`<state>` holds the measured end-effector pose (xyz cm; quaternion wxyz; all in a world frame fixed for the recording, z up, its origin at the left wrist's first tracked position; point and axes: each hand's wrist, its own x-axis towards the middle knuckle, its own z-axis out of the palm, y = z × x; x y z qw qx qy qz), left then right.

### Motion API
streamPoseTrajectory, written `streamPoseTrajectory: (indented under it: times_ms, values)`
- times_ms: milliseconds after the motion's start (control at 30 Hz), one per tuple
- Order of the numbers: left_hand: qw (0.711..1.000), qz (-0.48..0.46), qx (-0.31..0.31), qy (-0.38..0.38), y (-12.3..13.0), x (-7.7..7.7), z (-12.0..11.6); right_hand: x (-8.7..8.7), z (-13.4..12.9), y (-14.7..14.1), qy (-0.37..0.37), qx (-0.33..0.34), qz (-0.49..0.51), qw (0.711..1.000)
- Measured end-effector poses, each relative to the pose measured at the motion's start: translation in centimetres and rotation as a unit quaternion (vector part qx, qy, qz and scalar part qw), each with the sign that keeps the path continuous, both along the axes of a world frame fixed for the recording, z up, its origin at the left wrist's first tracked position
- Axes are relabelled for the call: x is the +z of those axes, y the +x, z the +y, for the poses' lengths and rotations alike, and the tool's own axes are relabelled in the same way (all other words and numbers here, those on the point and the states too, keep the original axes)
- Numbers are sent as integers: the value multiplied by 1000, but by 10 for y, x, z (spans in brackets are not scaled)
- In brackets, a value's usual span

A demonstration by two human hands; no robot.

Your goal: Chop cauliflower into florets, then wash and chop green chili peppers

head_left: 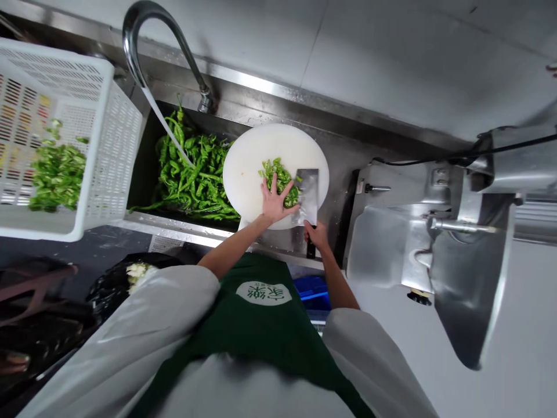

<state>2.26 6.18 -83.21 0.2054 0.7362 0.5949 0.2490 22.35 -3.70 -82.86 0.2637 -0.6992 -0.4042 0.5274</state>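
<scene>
My left hand is spread over a small pile of chopped green peppers, its fingers apart and touching the pieces. The pile lies on a round white cutting board. In my right hand is the dark handle of a cleaver. The cleaver's broad blade rests near the board's right edge, just right of the pepper pieces. Part of the pile is hidden under my left hand.
Left of the board, whole green peppers fill a sink, where water runs from a curved faucet. A white plastic basket at far left holds more chopped pepper. A metal slicing machine stands at the right.
</scene>
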Motion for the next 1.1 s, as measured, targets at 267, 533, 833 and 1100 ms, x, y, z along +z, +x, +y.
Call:
streamPoseTrajectory:
  times_ms: [267,533,833,1100]
  values:
    - [998,-45,7,37,25,10,-7,0,-10,-74,23,12,68,997]
    - [997,-57,-16,48,20,26,-8,15,-17,-79,31,-10,33,999]
    - [992,-34,35,113,-89,71,1,58,0,-176,104,23,51,993]
    - [957,1,233,174,-368,126,1,119,52,-432,122,247,59,959]
